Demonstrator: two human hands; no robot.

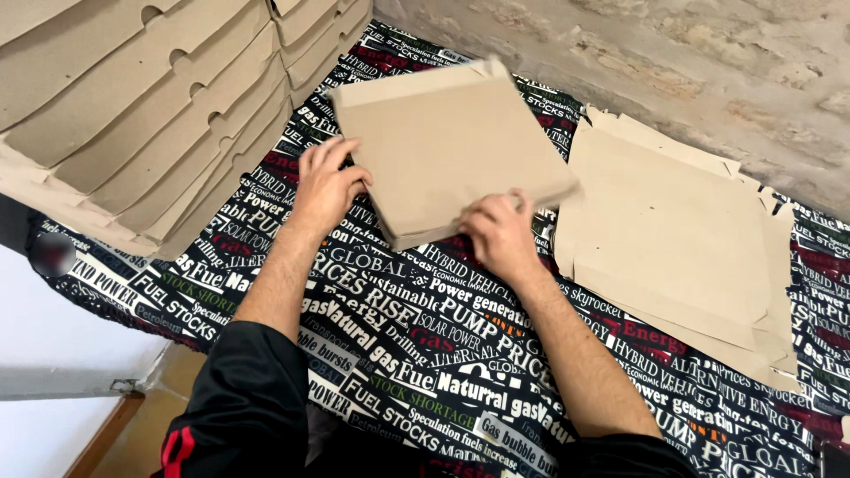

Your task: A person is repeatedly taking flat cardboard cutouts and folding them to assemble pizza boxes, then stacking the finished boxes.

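Between stacks | left hand [328, 184], right hand [498, 232] grip folded box [447, 146] edges | flat blanks [673, 239] just right

box [452, 142]: matt brown cardboard | cloth [416, 345]: printed fabric | wall [673, 62]: rough plaster

A small packing workshop, by the look of it: folded cardboard boxes [159, 106] stand stacked at 10 o'clock, flat unfolded blanks [673, 248] lie piled at 3 o'clock, a printed cloth [425, 345] covers the work surface, and a rough plastered wall [673, 62] rises at 1 o'clock.
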